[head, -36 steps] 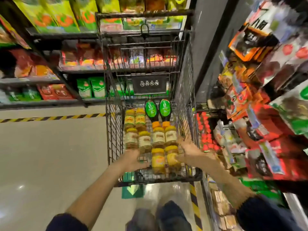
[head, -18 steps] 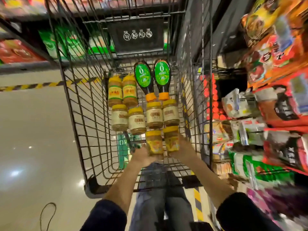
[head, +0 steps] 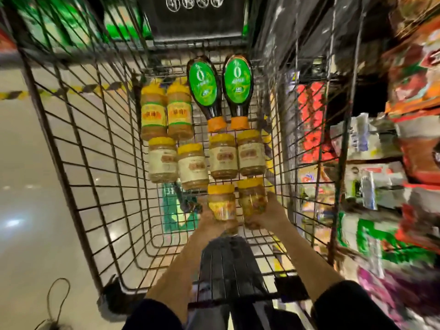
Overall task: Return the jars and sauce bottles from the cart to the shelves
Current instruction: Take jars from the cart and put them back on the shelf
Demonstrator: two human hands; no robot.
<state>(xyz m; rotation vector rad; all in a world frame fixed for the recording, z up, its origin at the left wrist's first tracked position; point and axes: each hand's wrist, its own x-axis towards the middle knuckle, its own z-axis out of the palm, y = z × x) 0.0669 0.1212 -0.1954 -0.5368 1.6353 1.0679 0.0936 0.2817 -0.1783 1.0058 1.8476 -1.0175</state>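
Observation:
I look down into a wire shopping cart (head: 78, 163). Several yellow-lidded jars lie on its floor, with two dark sauce bottles (head: 220, 91) with green labels and orange caps at the far end. Both my arms reach inside. My left hand (head: 212, 222) is closed around the nearest left jar (head: 222, 206). My right hand (head: 269, 215) grips the jar beside it (head: 252, 198). Both jars sit at the near end of the group. My fingers are partly hidden under the jars.
Shelves (head: 371, 158) packed with bagged goods run close along the cart's right side. More shelving (head: 59, 25) stands beyond the cart's far end. Pale shiny floor (head: 26, 186) lies to the left, with a yellow-black striped line (head: 71, 89) and a loose cord (head: 57, 301).
My view has dropped closer into the cart. Both hands moved from the cart's near rim down onto the two nearest jars and closed on them.

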